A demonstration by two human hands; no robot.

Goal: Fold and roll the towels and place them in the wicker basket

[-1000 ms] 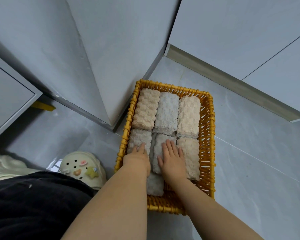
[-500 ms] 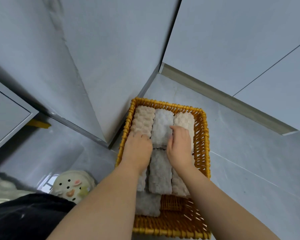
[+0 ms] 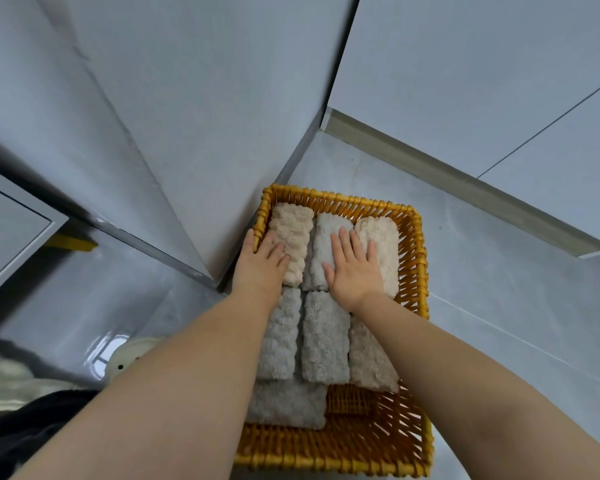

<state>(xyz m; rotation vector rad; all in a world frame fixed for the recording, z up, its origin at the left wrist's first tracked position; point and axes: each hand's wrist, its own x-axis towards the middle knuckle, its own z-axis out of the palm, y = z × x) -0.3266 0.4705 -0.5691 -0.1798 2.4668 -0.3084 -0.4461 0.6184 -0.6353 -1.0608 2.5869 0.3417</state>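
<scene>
Nubbly terry cloth lies under both hands, and neither hand is gripping anything. The left hand (image 3: 262, 258) rests flat, fingers straight, on the near end of the beige towel roll (image 3: 293, 233) in the basket's far-left corner, its thumb against the rim there. The right hand (image 3: 354, 268) is flat too. Its spread fingers reach across the pale grey roll (image 3: 321, 230) in the middle and onto the beige roll on the far right (image 3: 385, 244).

Those three make up the far row. Behind the wrists a second row runs the same way: two grey rolls (image 3: 281, 334) side by side and a beige one (image 3: 369, 362) partly under the right forearm. One more grey roll (image 3: 286, 401) lies crosswise at the near end, with bare weave showing to its right. So the towels are already in the wicker basket (image 3: 414, 258), which sits on the grey tiled floor (image 3: 499, 306), tucked into a corner of pale cabinet panels. A cream perforated clog (image 3: 125, 358) peeks out by the left arm.

I'd say the folding and rolling are done for these seven, and this is the settling stage, with the rolls being pressed snug. The next move seems to call for gentle, even downward pressure so that no roll unwinds. After that, the near-right gap wants filling or the crosswise roll squaring up. Whether any towels remain outside the basket can't be seen from here.
</scene>
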